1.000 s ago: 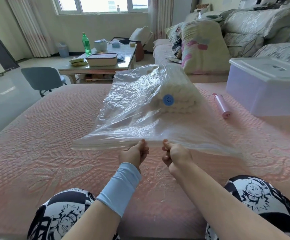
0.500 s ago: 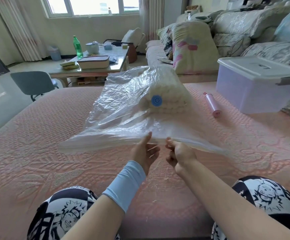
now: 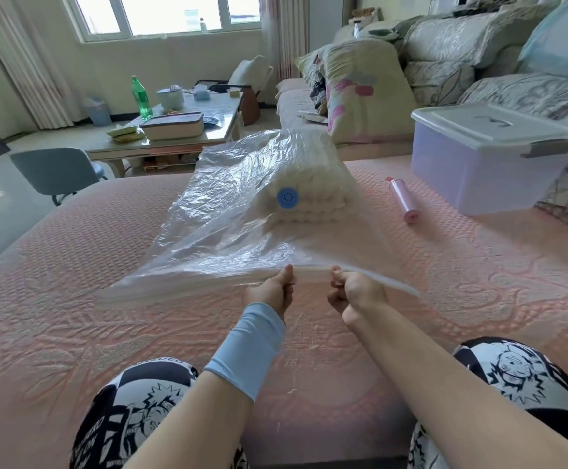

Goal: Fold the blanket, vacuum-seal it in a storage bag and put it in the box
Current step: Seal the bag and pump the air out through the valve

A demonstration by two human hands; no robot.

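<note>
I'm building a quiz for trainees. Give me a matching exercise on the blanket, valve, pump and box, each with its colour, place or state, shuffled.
1 blanket
2 valve
3 pump
4 box

A closed
B pink, lying on its side
C inside the bag
D blue, on the bag's top face

Pairs: 1-C, 2-D, 3-B, 4-A

A home living room: quilted bed (image 3: 55,299) under the left hand (image 3: 269,292), cushioned sofa (image 3: 462,35) beyond the right hand (image 3: 353,292), cluttered low surface (image 3: 221,113) and curtained window (image 3: 170,11) beyond the left.
</note>
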